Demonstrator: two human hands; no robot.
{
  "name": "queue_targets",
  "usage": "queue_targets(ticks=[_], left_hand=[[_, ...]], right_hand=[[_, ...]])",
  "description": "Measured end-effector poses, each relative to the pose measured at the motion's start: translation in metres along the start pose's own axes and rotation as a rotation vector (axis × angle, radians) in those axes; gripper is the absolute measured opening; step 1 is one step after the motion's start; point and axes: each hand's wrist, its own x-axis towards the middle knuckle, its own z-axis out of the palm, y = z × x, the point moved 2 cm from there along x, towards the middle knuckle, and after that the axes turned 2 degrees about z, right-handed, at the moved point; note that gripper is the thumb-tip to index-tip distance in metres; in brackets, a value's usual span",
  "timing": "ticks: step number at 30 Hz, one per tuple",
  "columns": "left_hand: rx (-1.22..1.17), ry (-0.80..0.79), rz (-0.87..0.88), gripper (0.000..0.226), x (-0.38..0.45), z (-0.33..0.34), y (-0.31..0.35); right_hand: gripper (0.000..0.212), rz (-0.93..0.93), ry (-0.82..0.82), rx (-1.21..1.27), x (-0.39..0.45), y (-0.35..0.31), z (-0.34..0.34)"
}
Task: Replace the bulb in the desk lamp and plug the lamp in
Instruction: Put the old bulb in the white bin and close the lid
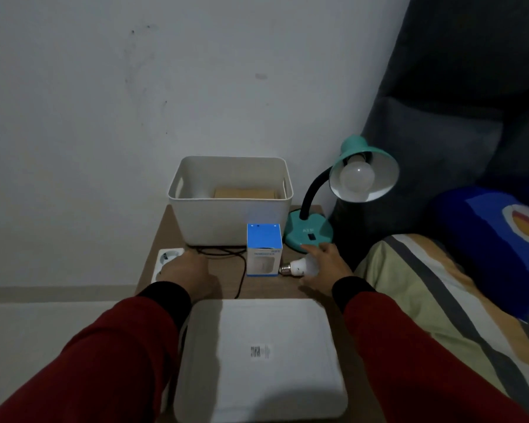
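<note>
While my right hand (324, 264) rests on the loose bulb (300, 267) lying on the worktop (223, 285) and my left hand (185, 270) covers the power strip (165, 257), its grip unclear, the white bin (231, 199) holds a brown box (245, 193) beside the lamp (348, 190).

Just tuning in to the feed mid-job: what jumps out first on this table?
The teal lamp at the table's back right, its shade tipped toward the camera with a bulb still screwed in. Below it the right hand lies over a loose bulb beside the blue box. The left hand rests at the power strip, in front of the white bin.
</note>
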Motion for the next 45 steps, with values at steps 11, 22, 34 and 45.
queue_targets(ticks=[11,22,34,45], left_hand=[[0.089,-0.009,0.003,0.047,-0.004,-0.013,0.000],[0.079,0.143,0.061,0.048,-0.022,-0.116,0.009],[0.010,0.180,0.073,0.045,0.089,-0.159,0.000],[-0.089,0.034,0.076,0.049,0.169,-0.097,-0.008]], right_hand=[[0.053,-0.045,-0.038,-0.095,-0.008,-0.006,-0.015],[0.058,-0.093,-0.013,-0.110,-0.034,-0.065,-0.116],[0.058,-0.173,0.031,0.046,0.076,-0.157,-0.128],[0.060,-0.080,-0.129,0.124,0.160,-0.149,-0.046]])
